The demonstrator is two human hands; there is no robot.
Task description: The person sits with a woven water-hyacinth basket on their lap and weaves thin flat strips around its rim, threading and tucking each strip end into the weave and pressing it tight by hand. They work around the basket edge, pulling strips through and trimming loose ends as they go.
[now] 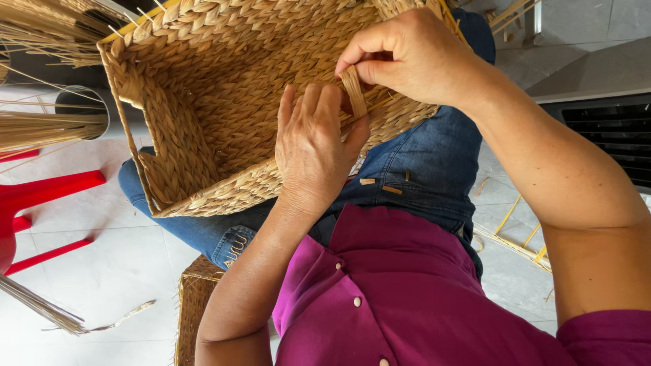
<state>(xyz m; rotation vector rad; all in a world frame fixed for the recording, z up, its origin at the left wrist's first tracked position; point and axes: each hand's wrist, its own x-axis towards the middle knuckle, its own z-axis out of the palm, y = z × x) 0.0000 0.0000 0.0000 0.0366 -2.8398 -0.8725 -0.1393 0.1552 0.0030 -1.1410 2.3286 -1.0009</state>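
Evidently the work in hand is basket weaving, and it stands well advanced. Head view: a rectangular woven basket of pale plaited fibre lies tilted across the person's lap, on blue jeans, its open mouth turned toward the camera. Floor and side walls read as fully woven in a herringbone plait, and a cut-out handle opening shows in the left end wall. What remains, by my judgement, is the near rim, where one loose flat strand stands up out of the edge.

The right hand is closed, with thumb and fingers pinching the top of that strand. The left hand lies flat against the near wall just below it, fingers straight and close together, thumb beside the strand's base; it braces and grips nothing that I can see. Whether the strand is being tucked in or pulled tight cannot be told.

Short fibre offcuts rest on the jeans. A second woven piece stands on the tiled floor by the person's knee, only partly in view. Bundles of dry reed lie at the left, beside a red plastic stool, so raw stock is at hand.
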